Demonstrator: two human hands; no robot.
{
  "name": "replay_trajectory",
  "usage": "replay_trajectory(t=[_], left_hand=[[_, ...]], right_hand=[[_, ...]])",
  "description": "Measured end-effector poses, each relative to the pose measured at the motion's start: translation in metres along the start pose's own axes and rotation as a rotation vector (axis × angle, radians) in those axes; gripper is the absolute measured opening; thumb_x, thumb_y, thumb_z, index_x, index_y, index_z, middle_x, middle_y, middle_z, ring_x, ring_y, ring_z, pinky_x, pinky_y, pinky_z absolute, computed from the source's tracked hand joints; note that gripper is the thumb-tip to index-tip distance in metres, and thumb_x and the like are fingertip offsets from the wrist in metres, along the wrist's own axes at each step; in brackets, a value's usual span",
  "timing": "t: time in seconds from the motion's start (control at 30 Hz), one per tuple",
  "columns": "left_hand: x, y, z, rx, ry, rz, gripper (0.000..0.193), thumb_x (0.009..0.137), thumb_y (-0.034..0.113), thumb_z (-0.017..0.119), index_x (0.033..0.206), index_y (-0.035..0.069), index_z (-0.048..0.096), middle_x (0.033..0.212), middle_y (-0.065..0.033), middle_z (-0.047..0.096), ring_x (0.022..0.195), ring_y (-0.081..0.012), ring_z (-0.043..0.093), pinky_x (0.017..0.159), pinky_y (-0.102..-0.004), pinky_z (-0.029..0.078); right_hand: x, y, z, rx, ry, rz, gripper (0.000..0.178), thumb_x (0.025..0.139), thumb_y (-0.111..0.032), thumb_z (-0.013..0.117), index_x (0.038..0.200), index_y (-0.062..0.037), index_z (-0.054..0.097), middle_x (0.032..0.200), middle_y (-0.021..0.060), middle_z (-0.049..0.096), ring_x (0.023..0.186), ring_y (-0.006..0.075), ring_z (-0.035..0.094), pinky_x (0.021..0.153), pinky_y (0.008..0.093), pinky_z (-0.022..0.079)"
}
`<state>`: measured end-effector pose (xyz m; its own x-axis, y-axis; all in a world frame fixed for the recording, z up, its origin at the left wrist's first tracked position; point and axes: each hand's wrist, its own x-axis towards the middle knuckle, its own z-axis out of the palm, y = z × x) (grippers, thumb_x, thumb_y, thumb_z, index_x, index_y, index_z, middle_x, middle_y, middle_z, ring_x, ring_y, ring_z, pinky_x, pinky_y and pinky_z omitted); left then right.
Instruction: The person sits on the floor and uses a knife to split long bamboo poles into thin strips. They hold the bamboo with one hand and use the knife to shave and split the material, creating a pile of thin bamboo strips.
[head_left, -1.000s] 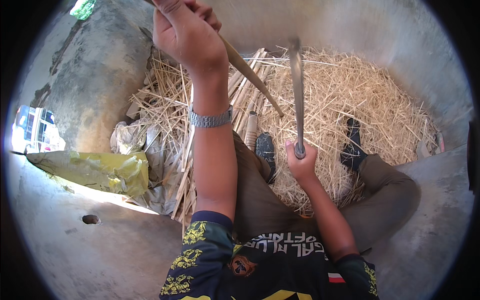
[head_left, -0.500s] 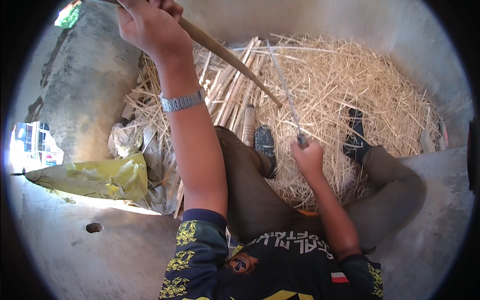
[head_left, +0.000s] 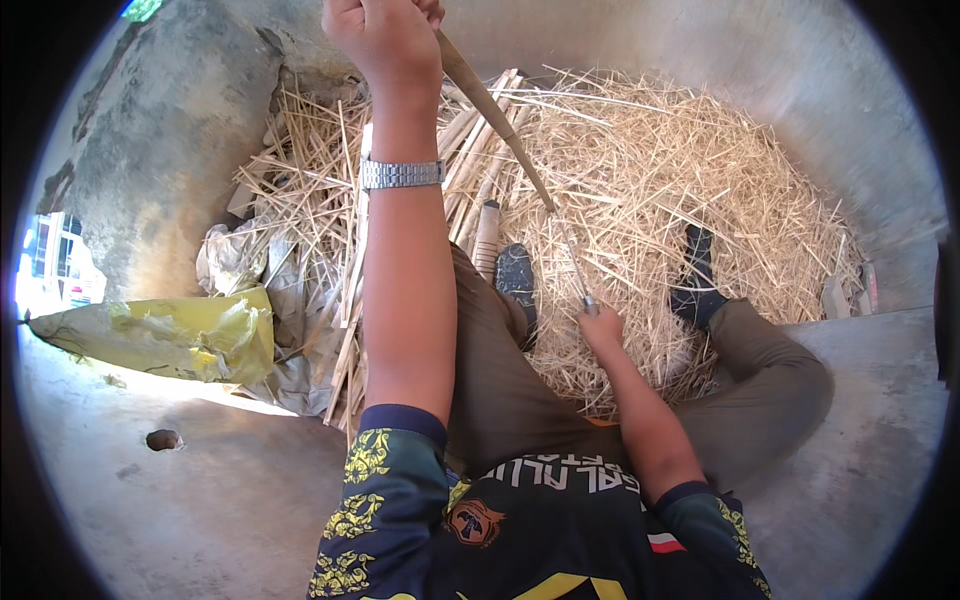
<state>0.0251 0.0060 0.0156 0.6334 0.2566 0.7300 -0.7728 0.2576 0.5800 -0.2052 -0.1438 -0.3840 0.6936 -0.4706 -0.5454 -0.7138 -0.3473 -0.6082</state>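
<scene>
Raised at the top of the view, my left hand is closed around a brown wooden stick, which slants down to the right over the straw. A metal watch is on that wrist. My right hand grips the handle of a long thin knife, in front of my body. Its blade points away from me, toward the lower end of the stick. The two overlap in view there; whether they touch I cannot tell.
Loose straw covers the floor around my feet. Split bamboo strips lie at left, and a ridged wooden handle rests beside my left shoe. A torn yellow sack is further left. Concrete walls curve around.
My left hand has shifted right with the stick. The knife has moved slightly left and toward me, and its blade now looks shorter, ending near the stick's tip.
</scene>
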Motion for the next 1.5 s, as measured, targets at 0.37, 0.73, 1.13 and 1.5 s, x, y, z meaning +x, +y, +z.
replay_trajectory(t=[0.37, 0.73, 1.13, 1.5], left_hand=[[-0.001, -0.005, -0.032, -0.533, -0.038, -0.460, 0.040, 0.106, 0.047, 0.048, 0.085, 0.012, 0.048, 0.062, 0.0050, 0.040, 0.049, -0.0049, 0.039, 0.043, -0.0209, 0.032], [0.022, 0.143, -0.044, -0.204, -0.289, -0.010, 0.020, 0.102, 0.017, 0.046, 0.088, 0.003, 0.047, 0.065, -0.0009, 0.036, 0.051, -0.0093, 0.030, 0.044, -0.0250, 0.024], [0.011, 0.125, -0.030, -0.019, 0.027, -0.036, 0.053, 0.110, 0.044, 0.022, 0.100, -0.001, 0.048, 0.072, -0.0047, 0.039, 0.059, -0.0150, 0.034, 0.054, -0.0303, 0.031], [0.005, 0.046, -0.012, 0.053, 0.096, 0.008, 0.032, 0.106, 0.034, 0.053, 0.101, 0.004, 0.043, 0.079, -0.0086, 0.057, 0.062, -0.0142, 0.052, 0.056, -0.0298, 0.046]], right_hand=[[-0.045, -0.087, -0.032, 0.591, 0.209, -0.543, 0.025, 0.090, -0.018, 0.068, 0.072, -0.0039, 0.057, 0.058, -0.0029, 0.050, 0.054, 0.0053, 0.040, 0.051, 0.0288, 0.034], [0.020, 0.025, 0.010, 0.186, -0.095, 0.095, 0.021, 0.080, -0.021, 0.069, 0.076, -0.0012, 0.065, 0.066, 0.0089, 0.063, 0.058, 0.0165, 0.061, 0.054, 0.0345, 0.046], [0.023, -0.010, 0.005, 0.423, -0.067, 0.038, 0.022, 0.080, -0.018, 0.071, 0.073, -0.0014, 0.059, 0.056, 0.0043, 0.054, 0.040, 0.0154, 0.048, 0.039, 0.0329, 0.038], [-0.054, -0.112, -0.068, 0.536, 0.145, -0.415, 0.028, 0.088, -0.026, 0.071, 0.075, -0.0031, 0.063, 0.060, -0.0015, 0.054, 0.055, 0.0083, 0.045, 0.054, 0.0304, 0.038]])
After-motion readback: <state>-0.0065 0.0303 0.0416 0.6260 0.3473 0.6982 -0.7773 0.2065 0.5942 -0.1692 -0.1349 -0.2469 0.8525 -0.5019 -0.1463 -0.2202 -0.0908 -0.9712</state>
